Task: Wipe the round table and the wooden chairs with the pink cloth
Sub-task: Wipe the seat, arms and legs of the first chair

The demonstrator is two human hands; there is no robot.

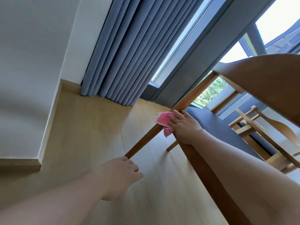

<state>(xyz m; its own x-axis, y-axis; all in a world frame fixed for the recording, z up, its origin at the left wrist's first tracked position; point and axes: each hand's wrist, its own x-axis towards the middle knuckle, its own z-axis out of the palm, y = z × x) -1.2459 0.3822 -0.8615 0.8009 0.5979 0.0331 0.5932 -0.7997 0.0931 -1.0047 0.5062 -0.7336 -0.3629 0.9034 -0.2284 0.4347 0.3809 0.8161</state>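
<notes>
Two hands are in view. The right hand [182,125] presses the pink cloth [163,121] against the frame of the near wooden chair [162,120], at the corner where the rear post meets the blue seat cushion [215,125]; its fingers lie fairly straight over the fabric, and no pinch is visible. The left hand [120,177] hangs free above the floor [90,127], fingers loosely curled, holding nothing, near the foot of the chair leg. A second wooden chair [253,125] stands beyond the first. The round table is not visible.

Handling assessment: the cloth appears soft, light and limp, and will likely bunch unless held flat under the palm. The chair frame appears rigid and smooth; steadying the chair at the backrest [266,75] would probably resist sliding on the floor.
</notes>
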